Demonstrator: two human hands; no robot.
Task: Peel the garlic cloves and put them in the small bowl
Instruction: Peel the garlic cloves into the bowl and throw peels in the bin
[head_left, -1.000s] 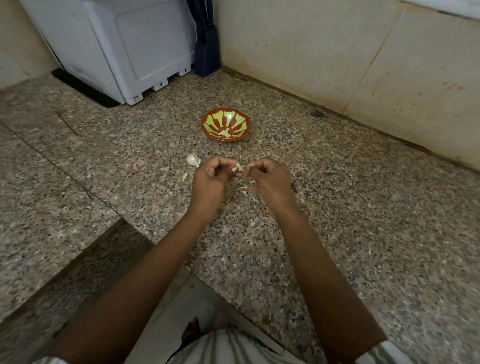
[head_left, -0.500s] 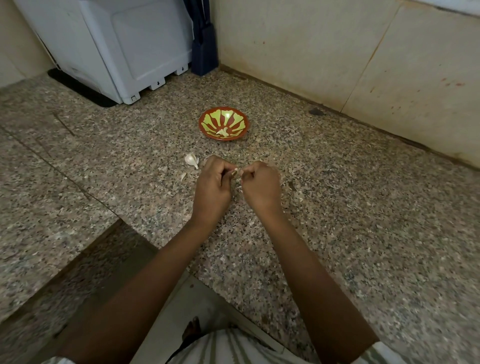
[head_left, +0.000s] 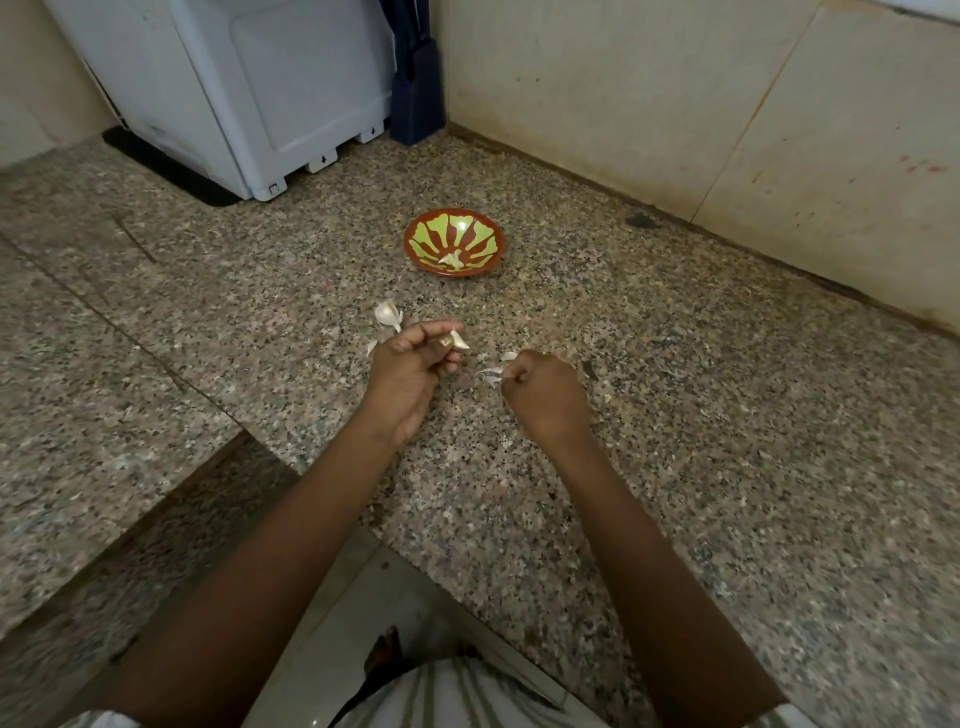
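My left hand (head_left: 415, 369) pinches a pale garlic cloves piece (head_left: 459, 340) between thumb and fingers, just above the granite counter. My right hand (head_left: 545, 397) is curled to the right of it and pinches a thin strip of garlic peel (head_left: 491, 372). The two hands are apart. The small bowl (head_left: 454, 241), red-brown with a green petal pattern, stands farther back on the counter and holds a peeled clove (head_left: 453, 260). A white garlic skin (head_left: 387, 314) lies just behind my left hand.
Small peel scraps (head_left: 509, 356) lie on the speckled granite counter (head_left: 727, 415) around my hands. A white appliance (head_left: 249, 88) and a dark blue object (head_left: 418, 98) stand at the back. A beige wall (head_left: 675, 104) bounds the right side. The counter edge drops near my body.
My hands, which were touching around the clove, have pulled apart. The right hand moved right with a strip of peel; the left keeps the clove.
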